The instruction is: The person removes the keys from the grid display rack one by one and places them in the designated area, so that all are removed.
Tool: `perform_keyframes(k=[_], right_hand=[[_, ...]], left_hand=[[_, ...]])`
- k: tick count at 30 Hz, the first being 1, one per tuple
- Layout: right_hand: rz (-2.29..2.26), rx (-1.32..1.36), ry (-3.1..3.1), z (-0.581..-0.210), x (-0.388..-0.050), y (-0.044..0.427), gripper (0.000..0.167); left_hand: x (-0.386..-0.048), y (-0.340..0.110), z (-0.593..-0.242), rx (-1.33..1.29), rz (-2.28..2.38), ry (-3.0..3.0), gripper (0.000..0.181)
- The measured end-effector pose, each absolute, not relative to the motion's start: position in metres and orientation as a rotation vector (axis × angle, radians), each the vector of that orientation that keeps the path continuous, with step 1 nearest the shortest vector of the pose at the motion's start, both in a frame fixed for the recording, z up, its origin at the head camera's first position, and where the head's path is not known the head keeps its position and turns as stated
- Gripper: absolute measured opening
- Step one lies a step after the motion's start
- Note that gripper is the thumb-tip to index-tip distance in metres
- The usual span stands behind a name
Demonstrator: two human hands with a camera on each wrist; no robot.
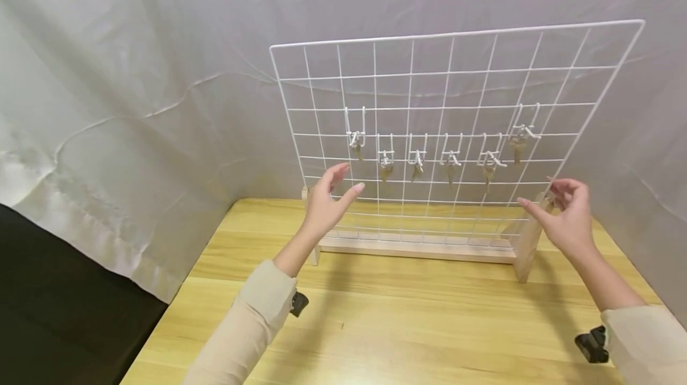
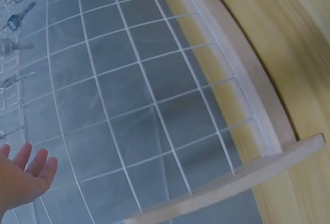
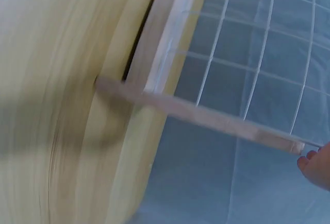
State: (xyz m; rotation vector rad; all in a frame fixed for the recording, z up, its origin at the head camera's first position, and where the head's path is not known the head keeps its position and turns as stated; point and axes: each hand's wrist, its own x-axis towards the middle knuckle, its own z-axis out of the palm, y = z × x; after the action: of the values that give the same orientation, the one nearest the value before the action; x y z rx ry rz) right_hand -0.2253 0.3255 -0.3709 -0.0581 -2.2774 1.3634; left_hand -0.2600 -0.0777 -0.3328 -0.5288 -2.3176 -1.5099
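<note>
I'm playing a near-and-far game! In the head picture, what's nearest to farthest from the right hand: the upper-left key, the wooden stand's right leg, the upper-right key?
From the right hand:
1. Right leg: right by its fingers.
2. Upper-right key: up and left of the hand.
3. Upper-left key: far side of the rack.

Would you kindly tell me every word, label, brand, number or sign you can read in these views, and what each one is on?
There is no readable text in any view.
Wire grid panel, wooden stand and tabletop: none seen.
Keys: too small and blurred to tell whether anything is stamped on them.
Black wrist devices: no legible marking.
</note>
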Motion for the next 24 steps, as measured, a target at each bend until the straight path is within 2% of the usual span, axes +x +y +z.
perform_keyframes(k=[5, 10, 12, 24], right_hand=[[1.601, -0.082, -2.044, -0.370, -0.234, 0.325, 0.068], [1.546, -0.017, -2.135, -0.370, -0.240, 0.336, 0.043], [1.564, 0.015, -2.136, -0.370, -0.242, 0.340, 0.039], [1.670, 0.076, -2.142, -0.368, -0.245, 0.350, 0.028]], left_hand=[[-0.268, -0.074, -0.325, -0.482, -1.587, -2.281, 0.053], [-0.276, -0.072, -0.317, -0.454, -1.636, -2.229, 0.050], [-0.279, -0.071, -0.313, -0.433, -1.660, -2.203, 0.048], [-0.283, -0.059, -0.300, -0.228, -1.751, -2.053, 0.035]])
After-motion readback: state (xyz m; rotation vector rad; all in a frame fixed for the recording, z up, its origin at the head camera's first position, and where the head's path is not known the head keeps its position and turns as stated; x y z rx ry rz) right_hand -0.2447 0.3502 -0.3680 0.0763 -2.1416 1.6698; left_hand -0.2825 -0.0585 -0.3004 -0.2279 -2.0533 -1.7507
